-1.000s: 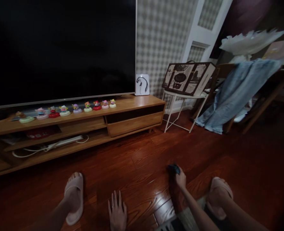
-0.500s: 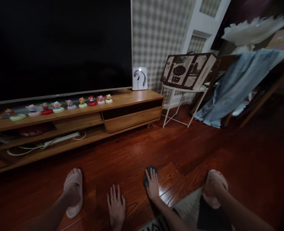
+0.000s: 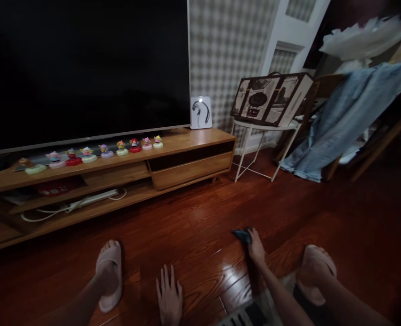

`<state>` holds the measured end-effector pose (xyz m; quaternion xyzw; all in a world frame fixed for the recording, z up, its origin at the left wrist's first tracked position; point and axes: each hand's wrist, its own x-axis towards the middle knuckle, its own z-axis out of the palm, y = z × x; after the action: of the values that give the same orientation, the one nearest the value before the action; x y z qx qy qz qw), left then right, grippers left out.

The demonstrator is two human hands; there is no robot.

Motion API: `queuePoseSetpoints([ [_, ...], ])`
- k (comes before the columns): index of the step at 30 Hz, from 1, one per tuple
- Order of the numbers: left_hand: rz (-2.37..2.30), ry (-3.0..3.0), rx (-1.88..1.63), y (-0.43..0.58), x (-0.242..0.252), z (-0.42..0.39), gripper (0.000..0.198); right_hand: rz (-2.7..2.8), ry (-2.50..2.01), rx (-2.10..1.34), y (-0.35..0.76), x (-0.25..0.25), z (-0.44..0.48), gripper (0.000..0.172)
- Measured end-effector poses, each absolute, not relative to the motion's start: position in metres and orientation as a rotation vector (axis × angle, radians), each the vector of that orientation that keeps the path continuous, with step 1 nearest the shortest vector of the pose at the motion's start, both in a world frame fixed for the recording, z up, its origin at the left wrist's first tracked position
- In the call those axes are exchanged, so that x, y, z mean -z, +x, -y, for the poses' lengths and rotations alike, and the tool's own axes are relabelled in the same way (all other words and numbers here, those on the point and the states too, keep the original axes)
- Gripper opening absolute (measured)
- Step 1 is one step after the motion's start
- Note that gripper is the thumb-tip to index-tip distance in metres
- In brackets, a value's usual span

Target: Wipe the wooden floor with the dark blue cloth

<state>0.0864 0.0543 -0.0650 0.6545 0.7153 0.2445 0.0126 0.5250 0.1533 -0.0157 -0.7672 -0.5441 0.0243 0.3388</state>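
Note:
On the reddish wooden floor [image 3: 200, 217], a dark blue-green cloth [image 3: 242, 235] lies crumpled under and beside the fingers of my right hand [image 3: 256, 246]. That hand is closed on the cloth, with part of the cloth sticking out to the left. My left hand [image 3: 169, 294] rests flat on the boards with its fingers spread, holding nothing. It is well to the left of the cloth.
My slippered feet [image 3: 110, 276] stand wide on either side. A patterned mat [image 3: 244, 314] lies near me. Ahead is a wooden TV cabinet [image 3: 193, 170] with several small figurines [image 3: 88, 155]. A white side table [image 3: 264, 127] carries a suitcase-like box [image 3: 268, 99]; jeans [image 3: 343, 113] hang at right.
My right hand has moved right and slightly forward with the cloth, going from fingers laid flat over it to gripping it. My left hand stays on the floor; the view has shifted slightly.

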Motion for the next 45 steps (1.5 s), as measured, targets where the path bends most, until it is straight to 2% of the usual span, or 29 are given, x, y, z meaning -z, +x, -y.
queuePoseSetpoints([
  [3,-2.235,2.029,-0.752,0.087,0.065,-0.054,0.077,1.123,-2.066,0.112,0.565,0.019,-0.133,0.075],
  [6,-2.232,2.029,-0.718,0.088,0.062,-0.054,0.075,1.215,-2.115,0.194,0.562,0.017,-0.119,0.077],
  [12,-2.224,2.037,-0.697,0.087,0.059,-0.052,0.076,1.661,-2.144,-0.006,0.420,0.027,-0.116,0.075],
  [15,-2.219,2.038,-0.711,0.087,0.059,-0.053,0.079,1.859,-2.053,-0.097,0.341,0.033,-0.116,0.081],
  [18,-2.220,2.034,-0.725,0.087,0.059,-0.053,0.082,1.977,-1.974,-0.140,0.308,0.029,-0.124,0.085],
  [21,-2.220,2.035,-0.755,0.087,0.059,-0.054,0.083,1.988,-1.991,-0.138,0.328,0.016,-0.145,0.082],
  [27,-2.185,2.038,-0.815,0.088,0.060,-0.058,0.084,1.667,-2.280,-0.105,0.438,-0.003,-0.185,0.065],
  [33,-2.183,2.010,-0.865,0.091,0.052,-0.057,0.087,1.528,-2.300,-0.007,0.479,0.013,-0.144,0.064],
  [37,-2.172,2.002,-0.812,0.091,0.050,-0.055,0.082,1.512,-2.225,-0.042,0.407,0.025,-0.106,0.070],
  [42,-2.172,2.024,-0.746,0.091,0.050,-0.055,0.079,1.937,-1.929,-0.417,0.277,0.024,-0.066,0.079],
  [45,-2.207,2.061,-0.763,0.091,0.049,-0.054,0.079,2.187,-1.629,-0.560,0.251,0.019,-0.047,0.083],
])
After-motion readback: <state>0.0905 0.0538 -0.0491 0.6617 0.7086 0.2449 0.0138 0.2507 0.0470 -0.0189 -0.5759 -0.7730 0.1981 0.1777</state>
